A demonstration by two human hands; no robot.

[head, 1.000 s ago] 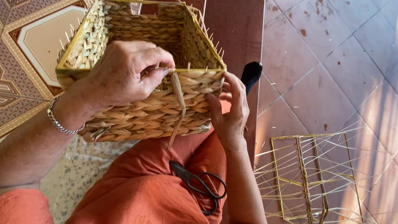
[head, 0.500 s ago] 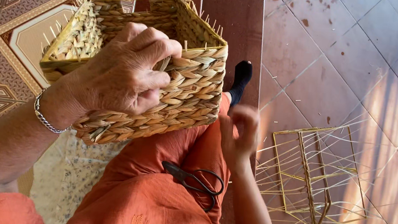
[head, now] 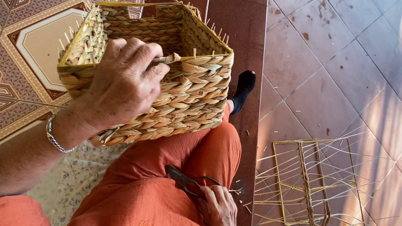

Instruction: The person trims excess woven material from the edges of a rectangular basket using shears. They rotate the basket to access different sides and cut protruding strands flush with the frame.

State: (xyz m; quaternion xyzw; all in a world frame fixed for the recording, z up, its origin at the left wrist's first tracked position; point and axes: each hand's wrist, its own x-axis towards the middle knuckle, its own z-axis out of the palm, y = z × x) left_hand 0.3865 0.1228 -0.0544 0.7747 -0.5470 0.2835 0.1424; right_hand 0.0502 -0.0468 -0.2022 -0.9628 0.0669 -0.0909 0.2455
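Note:
A rectangular woven straw basket (head: 191, 90) rests on my lap, tilted, with stiff strand ends sticking up from its rim. My left hand (head: 124, 79) grips the basket's near wall, pinching a loose straw strand at the rim; a metal bracelet circles that wrist. My right hand (head: 219, 214) lies low on my orange-clad thigh, fingers touching the handles of black scissors (head: 188, 180) that lie there. Whether the fingers are through the handles I cannot tell.
A bare wire-and-straw basket frame (head: 311, 185) with loose strands lies on the reddish tile floor at the right. My foot in a black sock (head: 243, 87) shows beyond the basket. Patterned tiles (head: 18, 39) cover the floor at the left.
My right hand left the basket's front wall and dropped down to the scissors on my thigh. My left hand kept hold of the basket, which turned slightly.

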